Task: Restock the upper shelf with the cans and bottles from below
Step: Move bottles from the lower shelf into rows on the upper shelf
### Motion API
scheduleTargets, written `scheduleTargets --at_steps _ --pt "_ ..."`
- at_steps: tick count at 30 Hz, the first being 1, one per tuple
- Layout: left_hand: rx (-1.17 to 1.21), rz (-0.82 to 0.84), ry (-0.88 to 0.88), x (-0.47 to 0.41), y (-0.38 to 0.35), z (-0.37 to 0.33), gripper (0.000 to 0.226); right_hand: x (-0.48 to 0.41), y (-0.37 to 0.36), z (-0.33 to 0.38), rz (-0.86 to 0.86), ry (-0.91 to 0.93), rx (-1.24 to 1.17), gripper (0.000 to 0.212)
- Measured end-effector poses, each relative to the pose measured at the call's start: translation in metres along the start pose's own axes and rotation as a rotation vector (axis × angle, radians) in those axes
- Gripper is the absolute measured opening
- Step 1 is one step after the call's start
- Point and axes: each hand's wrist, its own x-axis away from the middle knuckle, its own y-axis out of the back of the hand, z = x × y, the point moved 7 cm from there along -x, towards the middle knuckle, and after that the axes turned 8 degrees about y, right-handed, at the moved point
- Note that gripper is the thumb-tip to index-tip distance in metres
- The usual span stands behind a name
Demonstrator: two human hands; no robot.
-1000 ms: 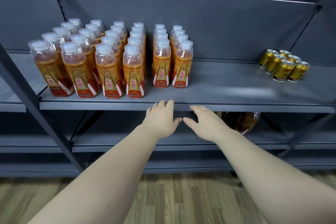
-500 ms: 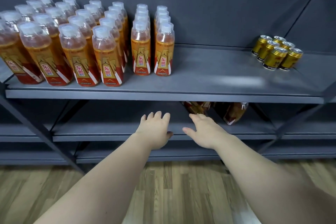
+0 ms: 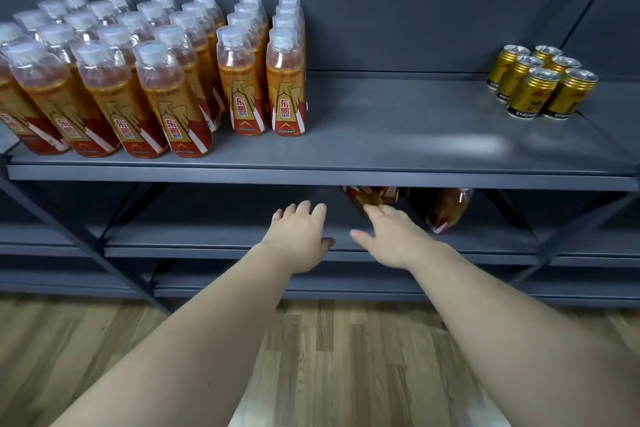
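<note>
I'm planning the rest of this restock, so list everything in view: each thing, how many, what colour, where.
Upright bottles: two dozen or more, exact count unclear; orange drink, white caps; upper shelf, left half.
Cans: six; gold; upper shelf, far right.
Lower bottles: at least two, tilted, partly hidden; orange; lower shelf, under the upper shelf's front edge.
Upper shelf: one; dark grey.
Lower shelf: one; dark grey.
Floor: brown wood-look; below the shelving.
Left hand: open, empty; over the lower shelf.
Right hand: open; fingertips at a lower bottle, not gripping it.
</note>
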Motion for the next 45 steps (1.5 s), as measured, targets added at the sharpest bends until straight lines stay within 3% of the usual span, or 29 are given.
scheduleTargets --at_steps 13,23,28,37,45 --pt "-0.01 0.052 0.029 -0.034 -0.028 0.015 0.061 -0.037 -0.026 -0.018 0.064 -0.019 -0.027 0.075" --pt "-0.002 0.041 0.07 -0.092 -0.062 0.053 0.063 -0.116 -0.061 -0.006 0.076 -0.01 0.009 0.07" --pt "-0.024 0.015 0.067 -0.125 -0.098 0.06 0.064 -0.154 -0.092 -0.015 0.005 0.055 0.057 0.066" --pt "0.005 -0.201 -0.02 -0.209 -0.133 0.058 0.068 -0.244 -0.109 -0.05 -0.204 0.114 0.18 0.065" --pt "-0.058 -0.362 -0.038 -0.256 -0.152 0.063 0.061 -0.27 -0.117 -0.062 -0.36 0.147 0.356 0.062"
